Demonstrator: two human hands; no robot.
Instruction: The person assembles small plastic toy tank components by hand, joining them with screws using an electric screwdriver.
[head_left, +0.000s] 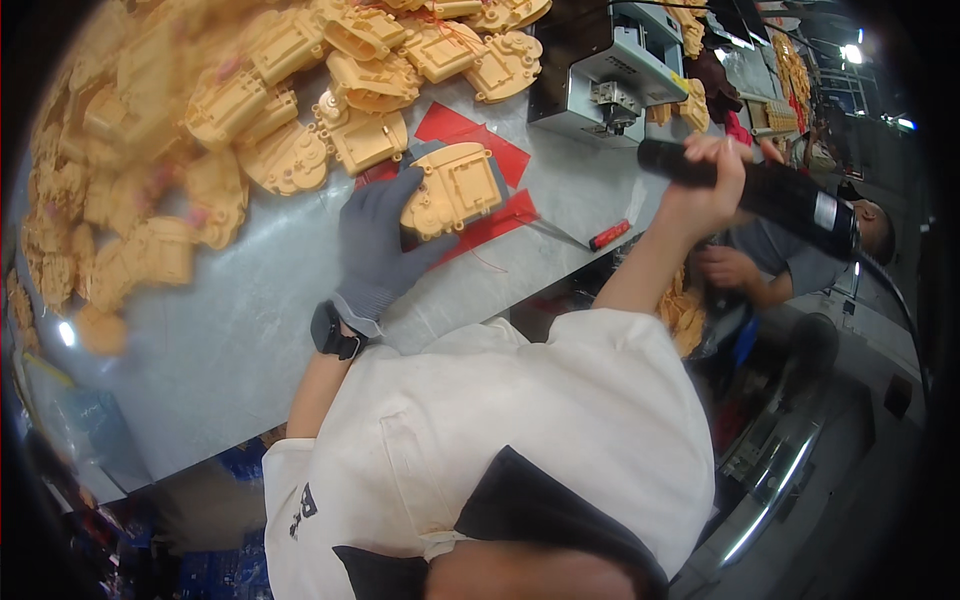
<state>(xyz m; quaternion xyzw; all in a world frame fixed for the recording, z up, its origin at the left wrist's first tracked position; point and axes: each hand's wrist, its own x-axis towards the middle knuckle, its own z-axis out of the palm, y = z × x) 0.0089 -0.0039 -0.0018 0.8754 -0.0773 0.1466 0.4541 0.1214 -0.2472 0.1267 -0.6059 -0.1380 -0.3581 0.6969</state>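
Note:
My left hand (380, 228), in a grey glove with a black watch at the wrist, grips a pale yellow plastic housing (457, 190) by its left side. The housing's moulded side with ribs and round bosses faces up, over red sheets (472, 137) on the metal table. My bare right hand (716, 180) is raised to the right and wrapped round a black cylindrical electric screwdriver (795, 205) with a cable at its right end. The tool is held apart from the housing.
Many similar yellow housings (265, 120) are heaped across the left and back of the table (240, 370). A grey metal machine (620, 75) stands at the back right. A red-handled screwdriver (610, 235) lies near the table edge. Another person (790, 255) sits at the right.

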